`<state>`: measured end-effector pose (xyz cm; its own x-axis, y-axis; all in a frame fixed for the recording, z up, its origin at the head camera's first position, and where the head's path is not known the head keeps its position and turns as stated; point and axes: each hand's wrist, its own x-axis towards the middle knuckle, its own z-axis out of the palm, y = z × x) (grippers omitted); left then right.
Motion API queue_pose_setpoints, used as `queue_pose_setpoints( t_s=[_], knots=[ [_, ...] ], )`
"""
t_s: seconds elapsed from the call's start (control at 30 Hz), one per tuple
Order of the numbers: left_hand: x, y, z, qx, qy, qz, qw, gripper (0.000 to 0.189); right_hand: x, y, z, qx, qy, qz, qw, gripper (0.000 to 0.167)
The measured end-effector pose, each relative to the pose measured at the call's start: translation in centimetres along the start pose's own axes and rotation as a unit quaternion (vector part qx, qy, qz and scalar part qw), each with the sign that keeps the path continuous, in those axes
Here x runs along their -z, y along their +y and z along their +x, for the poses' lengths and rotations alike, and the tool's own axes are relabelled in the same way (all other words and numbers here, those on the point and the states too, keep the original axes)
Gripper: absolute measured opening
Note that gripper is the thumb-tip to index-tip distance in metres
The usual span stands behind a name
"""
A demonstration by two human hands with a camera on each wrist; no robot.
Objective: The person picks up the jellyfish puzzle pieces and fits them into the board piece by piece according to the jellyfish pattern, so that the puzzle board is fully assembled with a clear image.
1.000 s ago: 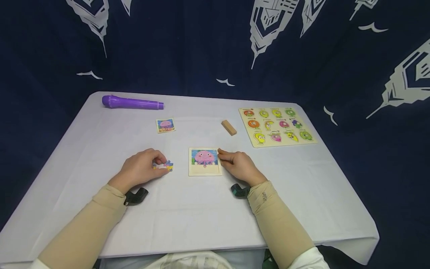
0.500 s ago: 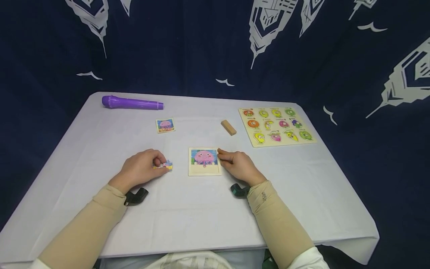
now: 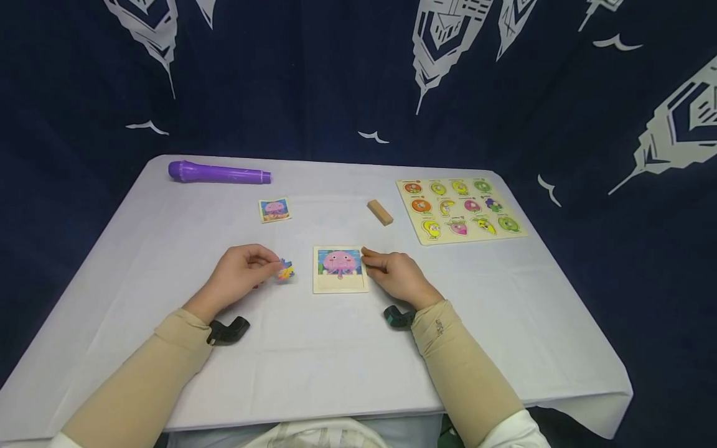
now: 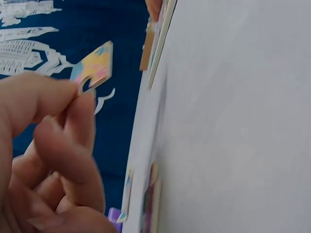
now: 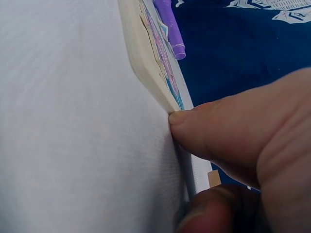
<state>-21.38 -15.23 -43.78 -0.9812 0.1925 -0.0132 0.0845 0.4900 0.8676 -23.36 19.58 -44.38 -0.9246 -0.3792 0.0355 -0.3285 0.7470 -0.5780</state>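
My left hand pinches a jigsaw piece between thumb and index finger, raised above the table. In the left wrist view the piece shows yellow, pink and blue, with a rounded notch near the fingertips. Another puzzle piece lies on the cloth below this hand, mostly hidden in the head view. At the middle sits a square puzzle tray, its upper part filled with a pink jellyfish picture, its lower strip bare wood. My right hand grips the tray's right edge near the upper corner.
A small jellyfish picture card lies behind my left hand. Farther back is a purple toy microphone. A wooden block and a fruit puzzle board lie to the back right. White cloth covers the table.
My left hand has lifted the jigsaw piece off the table and tilted it up, shifting slightly right. My right hand stays at the tray's edge.
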Motion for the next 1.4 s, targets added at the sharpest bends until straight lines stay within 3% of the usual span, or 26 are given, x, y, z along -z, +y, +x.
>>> queue_pose_setpoints(
  t_s=[0.13, 0.33, 0.5, 0.63, 0.87, 1.03, 1.4],
  knots=[
    [-0.2, 0.4, 0.2, 0.022, -0.002, -0.042, 0.9989, 0.023, 0.1, 0.0, -0.1, 0.000, 0.002, -0.002, 1.0000, 0.034],
    [-0.8, 1.1, 0.5, 0.020, -0.013, -0.075, 0.9969, 0.025, 0.1, 0.1, -0.2, -0.004, 0.004, -0.006, 1.0000, 0.034],
    [-1.8, 2.1, 1.0, 0.011, -0.007, -0.073, 0.9973, 0.022, 0.1, 0.3, -0.3, -0.002, 0.004, -0.003, 1.0000, 0.034],
    [-3.4, 3.2, 1.4, -0.004, -0.018, -0.064, 0.9978, 0.025, 0.2, 0.4, -0.4, -0.002, 0.004, -0.002, 1.0000, 0.034],
    [-7.2, 5.2, 2.5, -0.048, -0.065, 0.002, 0.9967, 0.023, 0.3, 0.6, -0.2, 0.006, 0.004, -0.003, 1.0000, 0.034],
    [-9.5, 6.2, 3.0, -0.065, -0.069, 0.064, 0.9934, 0.020, 0.2, 0.5, 0.0, 0.017, 0.001, 0.000, 0.9998, 0.033],
    [-11.2, 6.8, 3.3, -0.085, -0.054, 0.150, 0.9835, 0.019, 0.1, 0.4, 0.0, 0.026, 0.008, -0.005, 0.9996, 0.032]
  ],
)
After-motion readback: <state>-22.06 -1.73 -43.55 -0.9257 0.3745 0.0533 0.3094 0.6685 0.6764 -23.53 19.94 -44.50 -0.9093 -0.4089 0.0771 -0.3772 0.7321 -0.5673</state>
